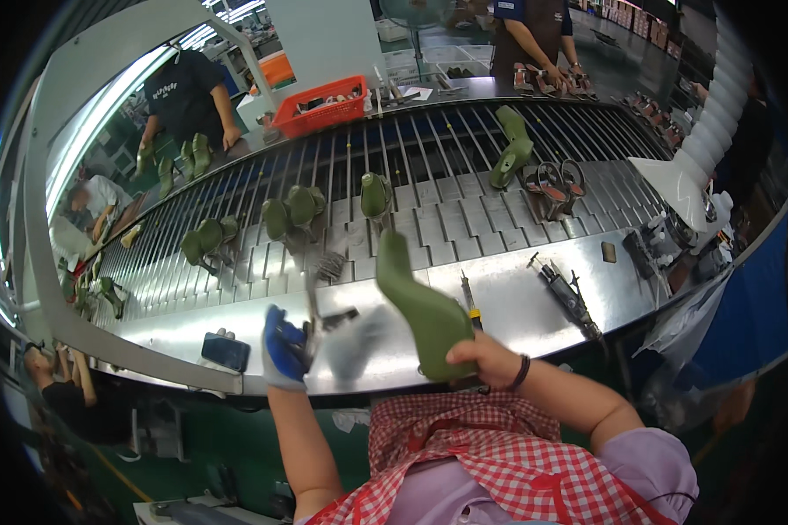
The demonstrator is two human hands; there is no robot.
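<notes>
My right hand (492,360) grips a green shoe last (422,306) by its thick end, thumb on top. The last's narrow end points up and away, over the steel edge of the conveyor. My left hand (285,346), in a blue and grey glove, is closed to the left of it, fingers curled. A blurred metal tool with a dark end (337,319) shows at those fingers; its exact kind is unclear. Farther off, several green lasts (302,207) with shoe parts on them stand on the slatted conveyor (429,236), and another green last (510,149) lies to the right.
A pair of strappy sandals (556,188) sits on the slats. Along the near steel ledge lie a phone (226,352), a yellow-handled screwdriver (471,302) and a dark hand tool (567,296). A red basket (321,107) stands across the belt. A white hose hood (678,188) hangs right. Co-workers stand beyond.
</notes>
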